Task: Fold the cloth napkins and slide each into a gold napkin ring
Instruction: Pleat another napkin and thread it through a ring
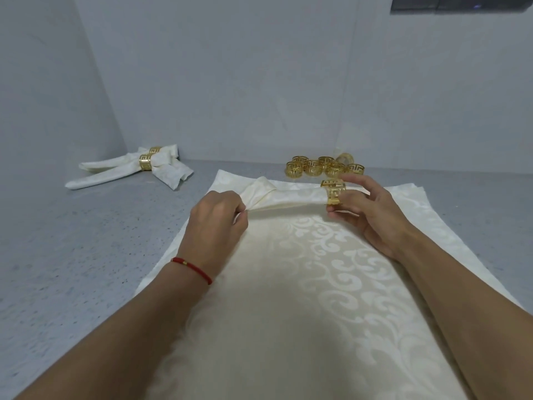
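Napkin (pixel 288 197) rolled into long strip, axis running left-right across my view, held just above flat cloth stack (pixel 259 298) on surface (pixel 86 241), toward far edge. My left hand (pixel 216 217) pinches strip's left end, fingers curled round fabric. My right hand (pixel 363 206) grips ring (pixel 333 193), thumb below, fingers above; strip's right end sits inside ring. I judge next move: ring slides leftward along strip toward left hand. Spare rings (pixel 323 166) just beyond right hand. Finished napkins (pixel 129 168) at far-left corner.
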